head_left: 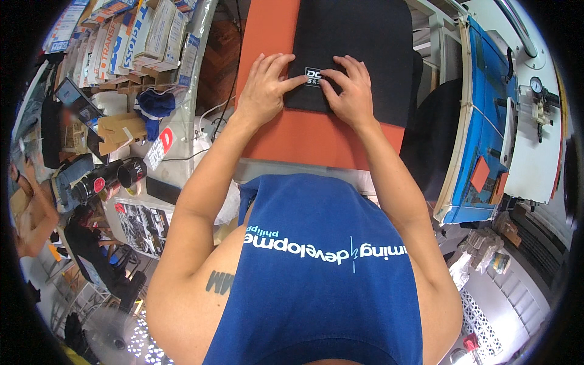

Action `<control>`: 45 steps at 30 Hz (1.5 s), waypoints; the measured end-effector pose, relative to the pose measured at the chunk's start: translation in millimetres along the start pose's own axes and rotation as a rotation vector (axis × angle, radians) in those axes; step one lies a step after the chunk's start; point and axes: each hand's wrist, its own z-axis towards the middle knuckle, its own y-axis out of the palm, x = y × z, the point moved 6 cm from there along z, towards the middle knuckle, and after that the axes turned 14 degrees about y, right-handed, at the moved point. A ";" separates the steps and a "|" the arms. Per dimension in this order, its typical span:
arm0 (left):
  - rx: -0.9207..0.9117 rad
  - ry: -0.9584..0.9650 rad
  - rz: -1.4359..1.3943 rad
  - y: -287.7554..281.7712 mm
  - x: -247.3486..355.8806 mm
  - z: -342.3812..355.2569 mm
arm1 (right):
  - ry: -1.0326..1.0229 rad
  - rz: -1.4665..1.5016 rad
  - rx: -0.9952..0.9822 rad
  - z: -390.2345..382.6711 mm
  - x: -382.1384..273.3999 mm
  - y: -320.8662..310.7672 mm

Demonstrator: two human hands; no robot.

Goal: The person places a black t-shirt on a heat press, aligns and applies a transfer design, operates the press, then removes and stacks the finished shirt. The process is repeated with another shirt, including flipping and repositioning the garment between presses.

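Small, near-square label [314,77], no clear long axis, lies flat on the black cloth [356,27] between my left hand [264,86] and right hand [351,94], about equally near, my fingers loosely spread, unclosed, tips at its opposite sides.

Black cloth [371,36], one piece, smooth, spread flat on an orange-red board [340,146] and running past the upper edge of view, with a small rectangular black label [313,76], white-bordered and white-lettered, lying flat near its lower left corner, partly covered by fingertips.
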 end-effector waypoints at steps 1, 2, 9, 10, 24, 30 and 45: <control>0.009 0.001 -0.006 -0.1 0.2 2.1 | 0.026 0.003 -0.012 2.3 -0.6 1.2; 0.034 -0.004 -0.010 -1.0 0.0 5.3 | 0.044 0.000 -0.022 5.7 -2.6 2.3; 0.161 -0.115 -0.065 -24.5 4.9 13.3 | 0.237 0.119 0.104 31.7 2.4 -50.4; 0.125 -0.146 -0.074 -28.5 9.0 5.4 | 0.206 0.094 0.170 25.8 10.6 -77.0; 0.116 -0.047 0.050 -25.4 56.9 -39.9 | 0.870 -0.679 0.733 -179.9 241.8 -471.6; 0.067 -0.047 0.063 -24.7 62.4 -42.5 | 1.105 -0.625 0.394 -185.1 305.2 -456.2; 0.593 -0.265 -0.234 -62.6 56.0 -80.8 | 0.506 -0.670 0.596 -152.3 108.2 -339.0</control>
